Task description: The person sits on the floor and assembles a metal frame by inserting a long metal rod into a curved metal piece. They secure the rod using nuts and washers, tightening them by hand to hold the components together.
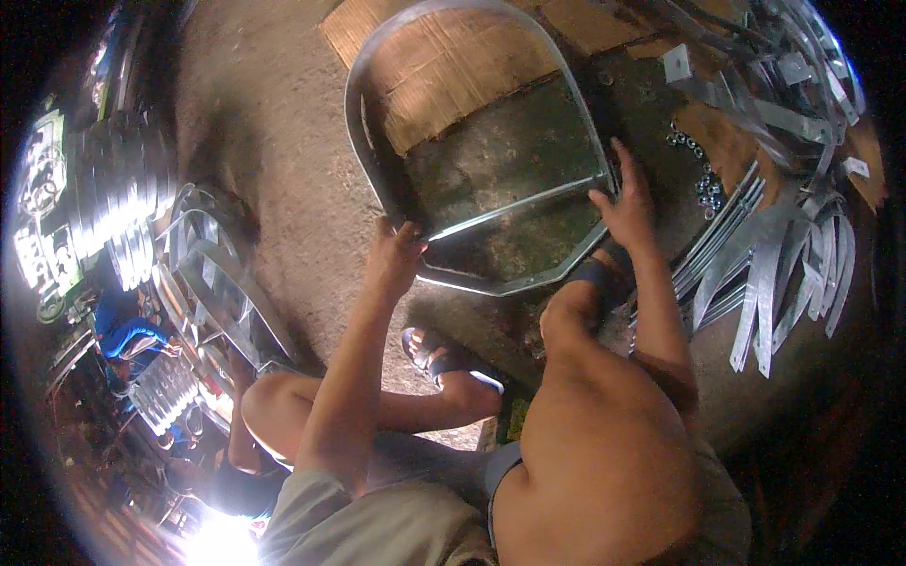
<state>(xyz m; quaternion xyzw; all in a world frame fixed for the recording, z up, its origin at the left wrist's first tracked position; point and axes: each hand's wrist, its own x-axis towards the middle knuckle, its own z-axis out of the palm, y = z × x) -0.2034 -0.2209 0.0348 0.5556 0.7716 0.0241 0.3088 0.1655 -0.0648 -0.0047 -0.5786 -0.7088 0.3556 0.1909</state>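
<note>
at the centre of the view, in the left hand (394, 262), gripping one side of an arched metal frame (491, 289) with fingers curled close to the end of a cross rod (514, 208). on the opposite side, in the right hand (629, 209), holding near the rod's other end in a looser, wider clasp, with thumb inside and forefinger stretched along the outer edge. probably held at both rod ends to steady the frame evenly. with the arch pointing away from the body and overlapping a sheet of cardboard (453, 90); hard to tell whether resting fully on the floor (283, 141) or slightly lifted. at the lower right of the frame, close to a sandalled right foot (593, 274). farther right, perhaps laid there for easy reach: loose nuts (708, 200), a bundle of rods (713, 231) and flat metal strips (769, 283). well apart at left, near a person in blue (130, 325): stacked curved bands (123, 198) and bent metal pieces (226, 283), perhaps grouped by shape.
</note>
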